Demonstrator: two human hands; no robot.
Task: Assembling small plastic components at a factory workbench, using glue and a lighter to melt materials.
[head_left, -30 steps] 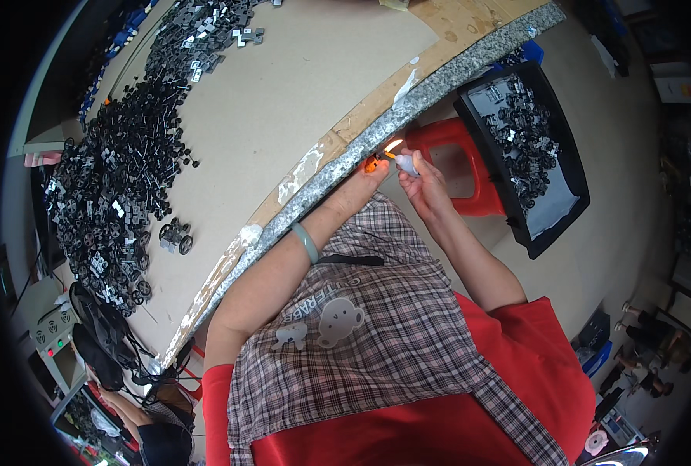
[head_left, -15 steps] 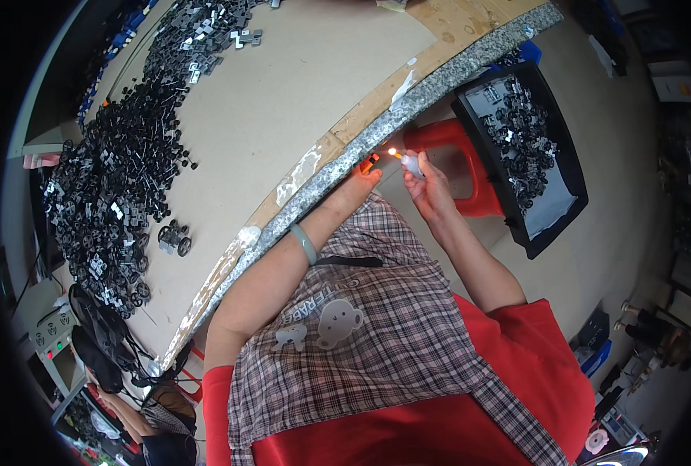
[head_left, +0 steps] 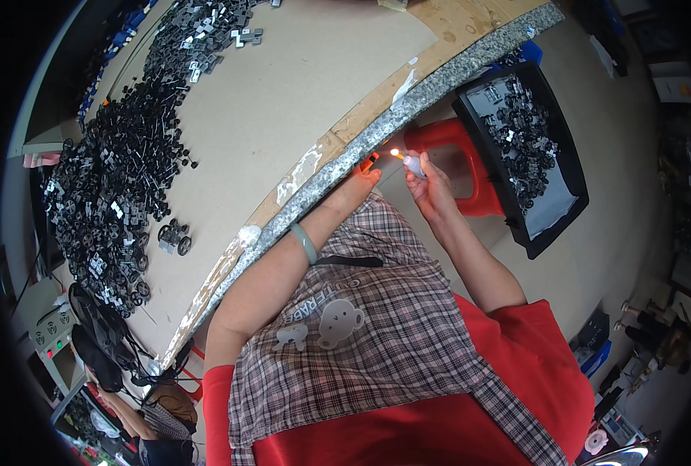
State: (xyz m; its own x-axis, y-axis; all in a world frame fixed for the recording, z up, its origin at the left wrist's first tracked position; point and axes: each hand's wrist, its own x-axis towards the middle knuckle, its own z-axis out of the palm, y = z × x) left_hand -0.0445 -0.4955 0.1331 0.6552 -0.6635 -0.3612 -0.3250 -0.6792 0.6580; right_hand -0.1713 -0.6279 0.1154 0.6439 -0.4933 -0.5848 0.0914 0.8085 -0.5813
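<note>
While a bright flame (head_left: pixel 394 152) shows at its orange tip, a small pale bottle (head_left: pixel 414 165) is gripped by the right hand (head_left: pixel 432 189), with fingers closed round the body, presumably so that they are kept back from the heat. By the left hand (head_left: pixel 363 182), just to the left, an orange object (head_left: pixel 369 161) is held close beside the edge of the table (head_left: pixel 307 93); the fingers appear curled shut on it, though partly hidden. Both are held off the tabletop, perhaps so that the flame is kept well apart from the heap of black parts (head_left: pixel 120 202) at left. At right, a black tray (head_left: pixel 567 144) is set by a red stool (head_left: pixel 485 185), probably for easy reach.
</note>
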